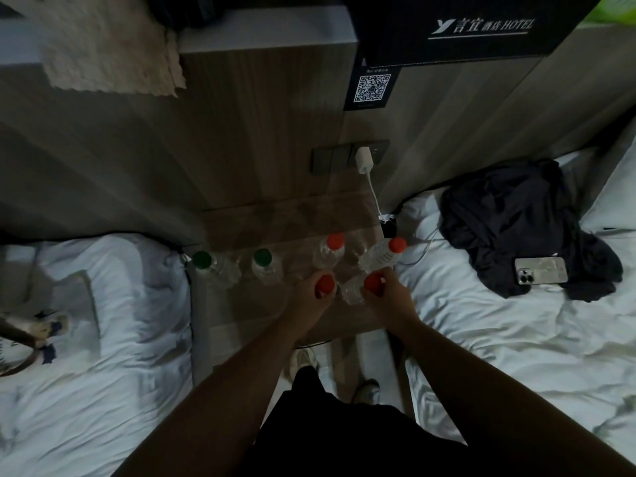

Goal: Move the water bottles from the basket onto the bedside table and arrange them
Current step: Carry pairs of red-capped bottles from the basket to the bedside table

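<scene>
Here, between two hotel beds, a person arranges bottled water.

1. Both hands reach down to the wood-grain bedside table (292, 218), each on a clear plastic water bottle with a red cap.
2. The left hand (311, 297) has its fingers curled round the neck of the left red-capped bottle (325, 285), just under the cap. The right hand (389, 294) grips the right red-capped bottle (373, 282) the same way.
3. Gripping near the top probably lets each bottle be set down upright and nudged into line.
4. The two held bottles sit just beside each other over the table's front. The hands hide their bases, so it cannot be told whether they rest on the wood.
5. Four more bottles stand in a row behind them. Two clear green-capped bottles (202, 259) (263, 258) are on the left and two clear red-capped back bottles (334, 249) (389, 251) on the right.
6. The row looks sorted by cap colour, and the pair in hand seems meant for a second line in front of the reds.
7. A patterned carrier with a brown handle (20, 339) lies on the left bed's white bedding (103, 356). Whether it is the basket, or holds more bottles, cannot be told.
8. A white charger (364, 160) is plugged in above the table. On the right bed, a silver phone (540, 273) lies on a dark crumpled garment (509, 218).
</scene>
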`<state>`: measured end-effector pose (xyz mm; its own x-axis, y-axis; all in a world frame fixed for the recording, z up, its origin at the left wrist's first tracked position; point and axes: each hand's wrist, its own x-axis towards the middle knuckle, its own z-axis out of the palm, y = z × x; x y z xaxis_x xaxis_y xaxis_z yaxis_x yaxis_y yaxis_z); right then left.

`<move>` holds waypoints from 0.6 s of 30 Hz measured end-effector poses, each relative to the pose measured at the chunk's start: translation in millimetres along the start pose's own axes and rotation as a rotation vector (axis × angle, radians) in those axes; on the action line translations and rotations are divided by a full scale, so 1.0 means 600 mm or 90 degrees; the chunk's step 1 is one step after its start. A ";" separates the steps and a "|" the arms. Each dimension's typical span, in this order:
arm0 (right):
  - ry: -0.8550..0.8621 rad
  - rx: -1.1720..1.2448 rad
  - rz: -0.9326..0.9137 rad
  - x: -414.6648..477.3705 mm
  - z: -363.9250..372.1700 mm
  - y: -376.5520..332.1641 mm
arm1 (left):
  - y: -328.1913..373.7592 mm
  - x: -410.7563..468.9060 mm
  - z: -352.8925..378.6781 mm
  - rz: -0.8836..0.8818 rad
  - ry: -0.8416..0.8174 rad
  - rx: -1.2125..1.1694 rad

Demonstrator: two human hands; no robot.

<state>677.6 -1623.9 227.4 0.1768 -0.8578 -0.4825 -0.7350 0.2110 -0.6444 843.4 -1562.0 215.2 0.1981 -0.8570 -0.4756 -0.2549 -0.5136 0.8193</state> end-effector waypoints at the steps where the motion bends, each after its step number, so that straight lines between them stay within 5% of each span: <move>1: -0.002 -0.009 -0.001 0.000 -0.002 -0.001 | 0.001 -0.002 0.000 -0.003 0.002 -0.003; 10: -0.022 0.000 -0.069 -0.032 -0.019 0.025 | -0.022 -0.062 0.022 -0.069 0.116 0.008; 18: -0.181 -0.123 -0.097 -0.087 -0.054 0.133 | -0.081 -0.188 0.109 -0.228 0.219 -0.007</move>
<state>588.5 -1577.5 220.1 0.4486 -0.7020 -0.5531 -0.7915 -0.0247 -0.6106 771.6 -1443.0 208.4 0.5734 -0.5623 -0.5958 -0.1044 -0.7715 0.6276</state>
